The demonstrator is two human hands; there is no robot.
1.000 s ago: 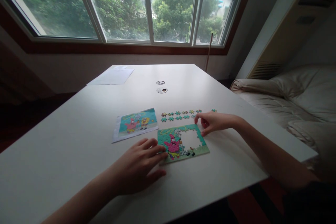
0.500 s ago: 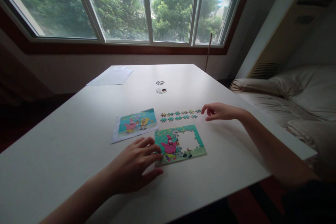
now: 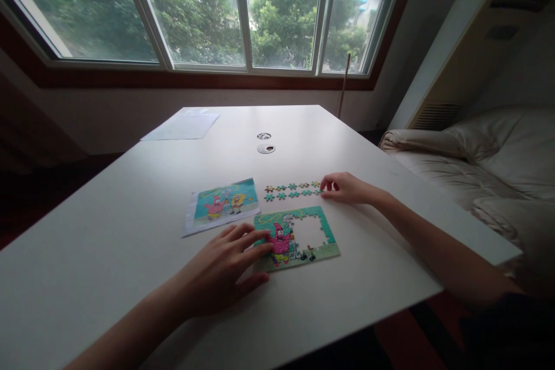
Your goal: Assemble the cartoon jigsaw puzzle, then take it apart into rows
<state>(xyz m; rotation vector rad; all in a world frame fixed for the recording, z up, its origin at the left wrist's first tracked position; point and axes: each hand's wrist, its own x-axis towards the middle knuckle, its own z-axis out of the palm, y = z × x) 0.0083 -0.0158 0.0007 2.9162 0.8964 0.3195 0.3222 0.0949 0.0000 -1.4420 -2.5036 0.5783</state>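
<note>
A partly filled jigsaw puzzle (image 3: 326,255) lies flat, with a pink starfish character on its left and a bare white gap on its right. My left hand (image 3: 232,263) rests over the puzzle's left edge, fingers spread and thumb apart. Beyond the puzzle, several loose pieces (image 3: 293,187) lie in two rows. At the right end of these rows is my right hand (image 3: 344,188), its thumb and fingers curled together at the last piece (image 3: 318,192) of the nearer row. The fingertips cover most of that end. Left of the rows lies a printed reference picture (image 3: 225,202).
The white table (image 3: 130,219) carries a white sheet (image 3: 182,126) at the far left. Two round inserts (image 3: 266,149) sit in its middle. A pale sofa (image 3: 433,156) stands to the right, and windows (image 3: 203,11) line the far wall.
My right hand has moved left onto the end of the piece rows, its fingers closing in. My left hand's fingers have slid slightly further over the puzzle.
</note>
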